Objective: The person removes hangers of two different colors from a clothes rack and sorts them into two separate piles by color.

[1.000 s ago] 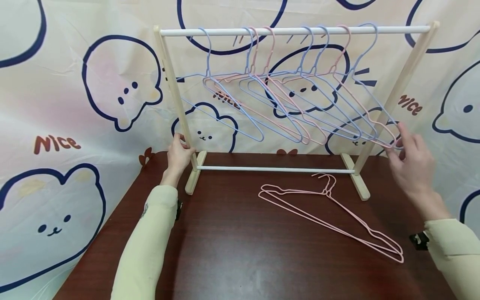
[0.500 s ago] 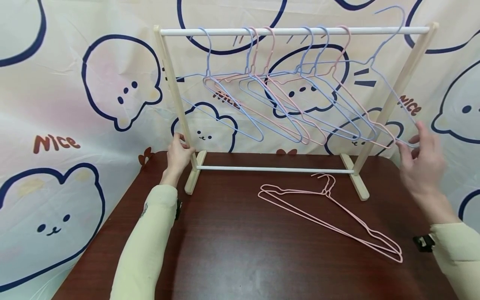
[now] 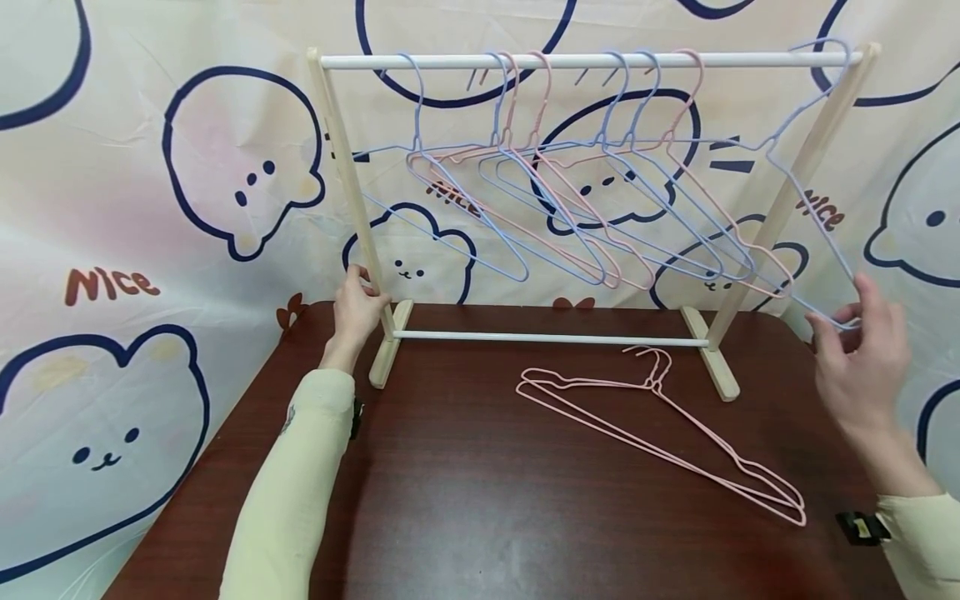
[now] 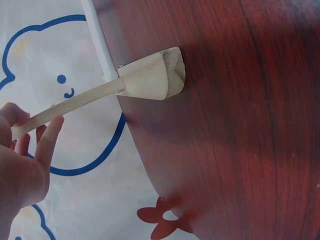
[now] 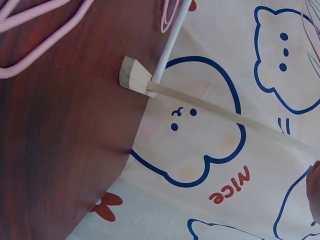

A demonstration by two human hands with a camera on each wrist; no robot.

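Left hand (image 3: 362,312) grips the rack (image 3: 347,175); right hand (image 3: 862,367) pinches the blue hanger (image 3: 771,147); hanging it seems the step; next, probably, lower its hook (image 3: 849,55).

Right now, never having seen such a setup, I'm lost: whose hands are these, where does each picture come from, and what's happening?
No machine here: these are one person's bare hands. The wide picture looks out from the person's head, the other two from the left and right wrists. The left hand grips the left post of a wooden rack. The right hand holds a lower corner of a blue hanger; whether it also rests on the white rail is hard to tell. More hangers, blue and pink, hang from that rail, and pink hangers lie on the brown table.
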